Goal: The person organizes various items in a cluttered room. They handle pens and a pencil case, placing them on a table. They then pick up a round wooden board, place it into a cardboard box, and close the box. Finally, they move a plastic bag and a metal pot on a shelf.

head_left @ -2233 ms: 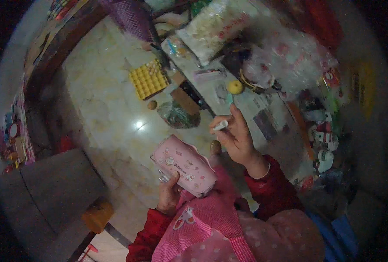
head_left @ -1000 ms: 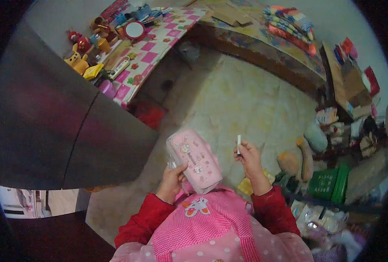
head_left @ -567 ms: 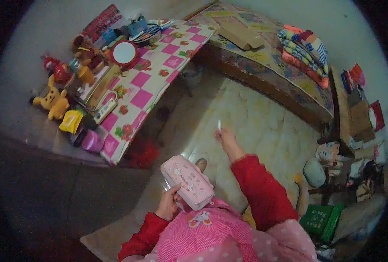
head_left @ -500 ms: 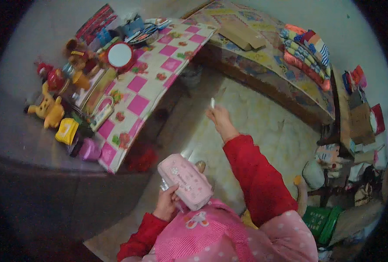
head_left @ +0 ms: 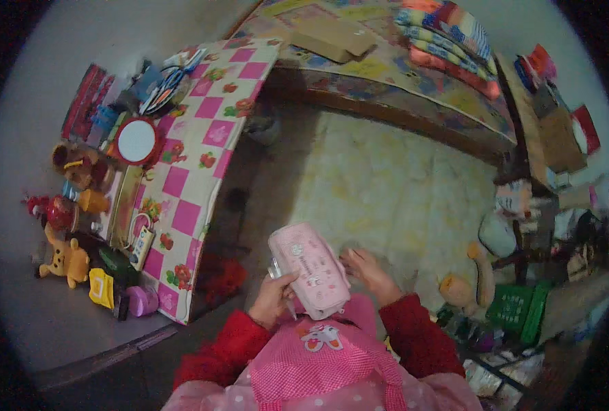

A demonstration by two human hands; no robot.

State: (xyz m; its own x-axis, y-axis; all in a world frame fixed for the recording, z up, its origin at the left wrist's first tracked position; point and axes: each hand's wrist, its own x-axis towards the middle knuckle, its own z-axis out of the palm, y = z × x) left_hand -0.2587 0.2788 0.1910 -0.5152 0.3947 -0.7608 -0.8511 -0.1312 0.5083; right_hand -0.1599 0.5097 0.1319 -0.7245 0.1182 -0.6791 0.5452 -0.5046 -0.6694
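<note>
Pink pouch: a pale pink, printed, oblong pouch (head_left: 309,267) is lying above the bright pink checked apron (head_left: 297,370), its long axis slanting from far left to near right.
Left hand: the nearer left hand (head_left: 274,297) is gripping its left edge, thumb on top.
Right hand: the right hand (head_left: 373,275) is hovering just beside its right edge, fingers partly curled; contact or contents cannot be told.

A checkered table (head_left: 188,216) bears a red-rimmed mirror (head_left: 137,141); a patterned bed (head_left: 369,77) carries cardboard (head_left: 326,39) and folded blankets (head_left: 448,51).
</note>
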